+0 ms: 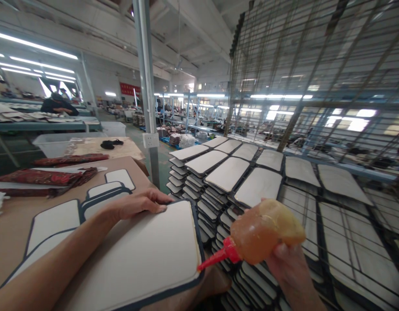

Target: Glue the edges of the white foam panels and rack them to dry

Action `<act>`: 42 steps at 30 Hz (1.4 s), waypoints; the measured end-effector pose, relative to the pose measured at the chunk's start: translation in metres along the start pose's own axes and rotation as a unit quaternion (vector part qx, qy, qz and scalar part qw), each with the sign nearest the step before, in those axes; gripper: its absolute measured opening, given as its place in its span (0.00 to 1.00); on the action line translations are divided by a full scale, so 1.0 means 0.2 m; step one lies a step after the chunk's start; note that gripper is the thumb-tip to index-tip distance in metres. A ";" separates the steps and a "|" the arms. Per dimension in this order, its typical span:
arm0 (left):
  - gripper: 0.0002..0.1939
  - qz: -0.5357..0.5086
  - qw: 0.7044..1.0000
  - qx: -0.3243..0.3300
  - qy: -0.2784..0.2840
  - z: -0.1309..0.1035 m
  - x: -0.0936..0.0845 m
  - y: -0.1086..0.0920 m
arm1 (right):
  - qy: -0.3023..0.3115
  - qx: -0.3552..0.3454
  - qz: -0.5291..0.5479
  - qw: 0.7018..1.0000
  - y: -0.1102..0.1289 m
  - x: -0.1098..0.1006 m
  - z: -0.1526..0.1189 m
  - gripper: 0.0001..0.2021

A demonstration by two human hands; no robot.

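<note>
A white panel with a dark fabric border (154,250) lies in front of me, its right end at the table edge. My left hand (137,205) grips its far edge, thumb on the white face and fingers over the border. In my right hand (285,255) is a squeeze bottle of amber glue (264,231), tilted down to the left. Its red nozzle (215,259) meets the panel's right edge near the lower corner. A thin yellowish line of glue runs along that edge. My right fingers are partly hidden behind the bottle.
More bordered panels (53,220) lie on the brown tabletop (134,168), with red patterned fabric (50,177) behind. At right, stacked racks (228,172) carry rows of similar panels beneath a raised wire grid (316,65). A metal post (145,69) stands ahead. A person (58,106) sits far left.
</note>
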State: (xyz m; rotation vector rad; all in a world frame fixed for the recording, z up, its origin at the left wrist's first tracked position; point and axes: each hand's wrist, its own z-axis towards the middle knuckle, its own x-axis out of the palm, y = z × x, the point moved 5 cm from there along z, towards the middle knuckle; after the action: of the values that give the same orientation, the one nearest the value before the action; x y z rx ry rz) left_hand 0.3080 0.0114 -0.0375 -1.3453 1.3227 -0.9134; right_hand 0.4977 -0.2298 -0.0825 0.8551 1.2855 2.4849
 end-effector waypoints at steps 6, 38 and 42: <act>0.19 -0.081 0.995 -0.001 -0.057 0.02 -0.09 0.06 | -0.108 -0.070 0.032 0.991 -0.04 -0.03 -0.03 0.32; 0.27 -0.296 0.904 0.080 -0.297 0.05 -0.18 0.29 | -0.228 -0.163 0.012 0.960 -0.10 0.07 0.16 0.17; 0.24 -0.303 0.899 0.079 -0.306 0.04 -0.19 0.30 | -0.219 -0.138 0.023 0.966 -0.13 0.08 0.16 0.16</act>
State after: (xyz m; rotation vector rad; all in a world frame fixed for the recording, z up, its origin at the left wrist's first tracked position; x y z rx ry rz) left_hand 0.2968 0.0559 -0.0923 -1.7591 0.3336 -0.8634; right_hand 0.5019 -0.1848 -0.0824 1.2739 0.7601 2.2510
